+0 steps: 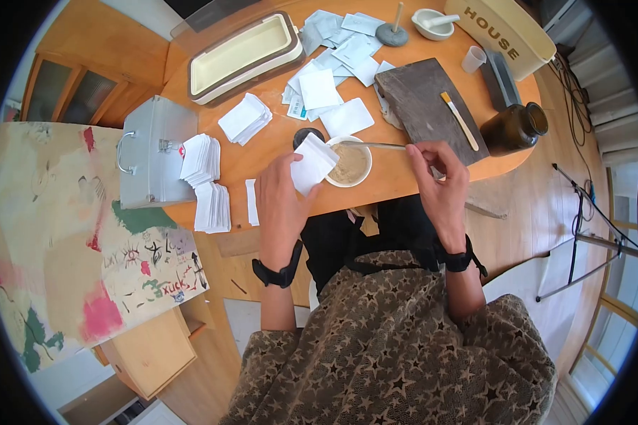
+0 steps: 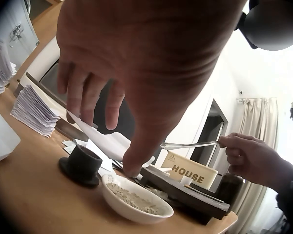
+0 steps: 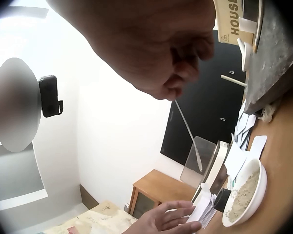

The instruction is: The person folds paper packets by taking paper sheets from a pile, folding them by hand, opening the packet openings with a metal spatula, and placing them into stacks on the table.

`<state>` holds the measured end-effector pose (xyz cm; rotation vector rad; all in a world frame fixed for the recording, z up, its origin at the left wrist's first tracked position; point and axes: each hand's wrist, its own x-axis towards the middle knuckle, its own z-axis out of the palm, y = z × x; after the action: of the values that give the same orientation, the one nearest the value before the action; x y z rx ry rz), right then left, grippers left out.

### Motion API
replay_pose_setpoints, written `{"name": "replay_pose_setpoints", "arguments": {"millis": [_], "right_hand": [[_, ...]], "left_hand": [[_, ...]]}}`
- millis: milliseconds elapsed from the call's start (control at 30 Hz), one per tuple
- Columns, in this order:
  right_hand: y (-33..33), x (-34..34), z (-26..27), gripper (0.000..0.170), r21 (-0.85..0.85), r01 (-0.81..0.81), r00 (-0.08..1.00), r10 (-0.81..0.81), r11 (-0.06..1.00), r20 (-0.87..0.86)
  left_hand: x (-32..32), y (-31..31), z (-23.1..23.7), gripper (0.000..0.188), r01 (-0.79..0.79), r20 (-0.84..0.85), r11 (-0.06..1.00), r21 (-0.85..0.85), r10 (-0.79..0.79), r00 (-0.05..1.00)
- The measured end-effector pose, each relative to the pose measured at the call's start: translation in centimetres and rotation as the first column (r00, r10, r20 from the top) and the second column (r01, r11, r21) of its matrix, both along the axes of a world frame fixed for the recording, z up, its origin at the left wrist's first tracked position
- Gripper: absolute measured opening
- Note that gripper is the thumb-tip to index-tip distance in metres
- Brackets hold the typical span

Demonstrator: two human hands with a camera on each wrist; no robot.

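My left hand [image 1: 282, 195] pinches a small white paper packet [image 1: 313, 164] between thumb and fingers, beside the bowl's left edge. The right hand [image 1: 441, 185] holds a thin metal spatula [image 1: 379, 146] by its end, pinched between thumb and fingertips. The spatula points left across the bowl, its tip near the packet's upper edge. Beneath it stands a white bowl [image 2: 136, 217] of beige powder [image 1: 349, 166]. A small black pot [image 2: 80, 168] with a flared base sits left of the bowl, partly behind the packet in the head view.
Paper stacks [image 1: 200, 159] lie at the table's left by a metal case [image 1: 156, 145]. Loose packets [image 1: 347, 53] spread toward the back, near a cream tray [image 1: 244, 53]. On the right are a dark board [image 1: 425, 92] bearing a brush [image 1: 461, 122], a brown jar [image 1: 510, 131] and a mortar [image 1: 425, 30].
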<state>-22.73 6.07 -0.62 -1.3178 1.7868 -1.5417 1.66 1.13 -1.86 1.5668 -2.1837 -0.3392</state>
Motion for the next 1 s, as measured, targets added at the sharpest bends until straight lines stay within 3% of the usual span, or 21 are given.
{"name": "replay_pose_setpoints", "arguments": {"millis": [267, 700, 1000], "right_hand": [[-0.4, 0.8, -0.4, 0.012, -0.007, -0.093, 0.995, 0.093, 0.996, -0.028], [-0.6, 0.5, -1.1, 0.014, 0.023, -0.074, 0.995, 0.075, 0.997, -0.069], [-0.6, 0.5, -1.1, 0.015, 0.071, -0.086, 0.996, 0.086, 0.994, -0.004]], "left_hand": [[-1.2, 1.4, -0.3, 0.064, 0.033, -0.006, 0.999, -0.017, -0.033, 0.999], [-1.2, 1.7, -0.3, 0.069, 0.026, 0.000, 0.999, 0.019, -0.026, 1.000], [-1.5, 1.5, -0.4, 0.069, 0.071, -0.067, 0.997, 0.008, -0.070, 0.995]]}}
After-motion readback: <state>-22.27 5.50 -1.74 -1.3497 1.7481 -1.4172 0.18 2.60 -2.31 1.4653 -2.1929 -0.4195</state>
